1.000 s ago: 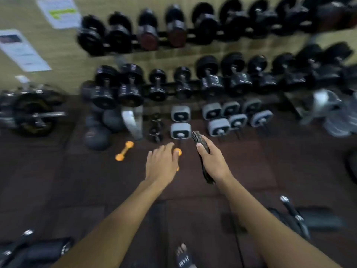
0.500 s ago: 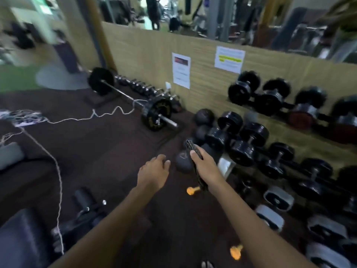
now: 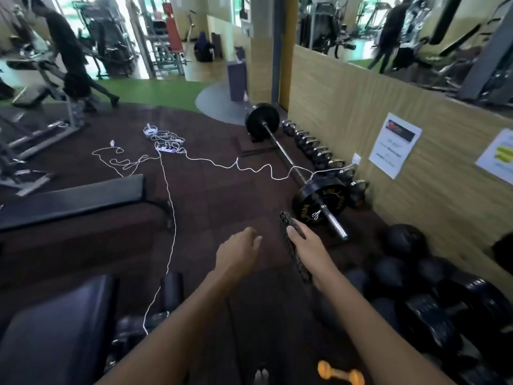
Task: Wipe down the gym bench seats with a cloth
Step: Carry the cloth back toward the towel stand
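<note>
Two bare hands reach forward over the dark floor (image 3: 211,190), and only the right hand (image 3: 311,245) holds anything. It grips the cloth (image 3: 292,250), which runs as a narrow strip along the hand's inner edge: its top end sticks up just past the thumb (image 3: 294,232), and its lower end hangs down beside the wrist. The thumb lies flat along the strip and pins it; the other fingers curl under the hand and are mostly hidden. The cloth is dark and folded or bunched thin, and its surface looks mottled, perhaps a woven pattern, though blur makes that hard to read. It touches neither bench: the near bench (image 3: 55,329) sits low at the left, the flat bench (image 3: 77,198) lies farther off at the left, and the cloth is held in the air well to the right of both. The left hand (image 3: 238,255) hovers just beside the right, back up, fingers loosely curled and holding nothing. Both forearms stretch out almost straight from the bottom edge. A barbell (image 3: 294,168) lies beyond the right hand, a white cable (image 3: 169,218) trails across the floor, and an orange dumbbell (image 3: 340,375) lies under the right forearm.
</note>
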The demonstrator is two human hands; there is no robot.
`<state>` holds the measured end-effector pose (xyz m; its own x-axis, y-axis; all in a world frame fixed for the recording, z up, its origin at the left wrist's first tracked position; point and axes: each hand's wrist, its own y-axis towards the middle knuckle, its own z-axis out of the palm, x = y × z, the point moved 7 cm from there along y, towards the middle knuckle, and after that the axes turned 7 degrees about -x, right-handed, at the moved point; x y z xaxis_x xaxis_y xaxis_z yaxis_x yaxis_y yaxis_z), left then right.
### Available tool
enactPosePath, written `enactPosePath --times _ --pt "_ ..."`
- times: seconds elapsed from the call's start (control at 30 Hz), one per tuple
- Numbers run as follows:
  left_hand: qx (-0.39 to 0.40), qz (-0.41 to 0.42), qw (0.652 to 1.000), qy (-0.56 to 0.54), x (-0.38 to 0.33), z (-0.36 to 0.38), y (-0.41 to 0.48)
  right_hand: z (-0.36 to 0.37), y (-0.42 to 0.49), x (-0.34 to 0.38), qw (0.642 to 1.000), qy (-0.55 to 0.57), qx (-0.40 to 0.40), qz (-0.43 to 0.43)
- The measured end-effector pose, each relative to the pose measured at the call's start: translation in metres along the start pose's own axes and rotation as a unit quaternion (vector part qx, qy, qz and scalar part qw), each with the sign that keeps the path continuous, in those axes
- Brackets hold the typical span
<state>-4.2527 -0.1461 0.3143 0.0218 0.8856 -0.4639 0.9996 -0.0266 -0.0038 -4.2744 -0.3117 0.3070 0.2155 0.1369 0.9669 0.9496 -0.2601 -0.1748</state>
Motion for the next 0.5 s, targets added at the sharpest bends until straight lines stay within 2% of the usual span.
enactPosePath --times 0.27,0.5 --pt "-0.033 -0.055 0.997 -0.032 0.047 0.012 0.239 0.088 0.245 0.027 0.999 -0.009 0.044 -0.018" --pt "-0.017 -0.087 0.996 -0.030 0.062 0.002 0.439 0.143 0.436 0.068 0.998 -0.014 0.054 0.012"
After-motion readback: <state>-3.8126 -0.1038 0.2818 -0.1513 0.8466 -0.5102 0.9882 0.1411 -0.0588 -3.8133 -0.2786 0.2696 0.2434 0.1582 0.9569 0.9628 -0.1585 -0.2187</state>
